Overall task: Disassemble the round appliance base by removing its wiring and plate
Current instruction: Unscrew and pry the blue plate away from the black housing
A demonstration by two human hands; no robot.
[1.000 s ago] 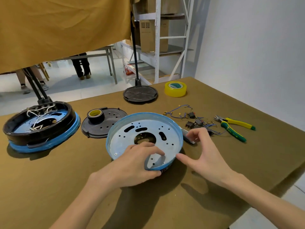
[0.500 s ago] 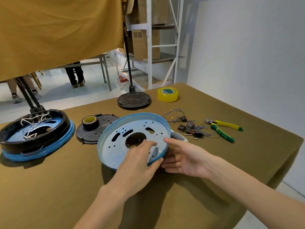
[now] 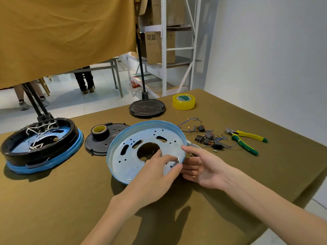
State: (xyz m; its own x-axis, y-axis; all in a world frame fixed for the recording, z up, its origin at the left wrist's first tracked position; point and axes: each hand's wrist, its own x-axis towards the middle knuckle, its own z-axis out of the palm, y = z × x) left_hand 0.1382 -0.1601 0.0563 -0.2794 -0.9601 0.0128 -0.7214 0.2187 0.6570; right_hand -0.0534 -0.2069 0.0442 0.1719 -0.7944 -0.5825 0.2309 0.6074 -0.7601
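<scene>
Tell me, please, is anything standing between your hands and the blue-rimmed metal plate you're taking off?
Nothing visible does. The left hand already grips the plate at its near rim, fingers on its upper face, and the right hand holds the rim beside it, fingers underneath. The plate is tilted up.

Centre: we see the plate (image 3: 139,152) tilted, our left hand (image 3: 155,175) on it, right hand (image 3: 200,167) at its right rim.
Left: a second base (image 3: 42,147).
Behind plate: a cover (image 3: 99,144) bearing a tape roll (image 3: 100,132).
Right: wiring (image 3: 207,137), then pliers (image 3: 246,140).
</scene>
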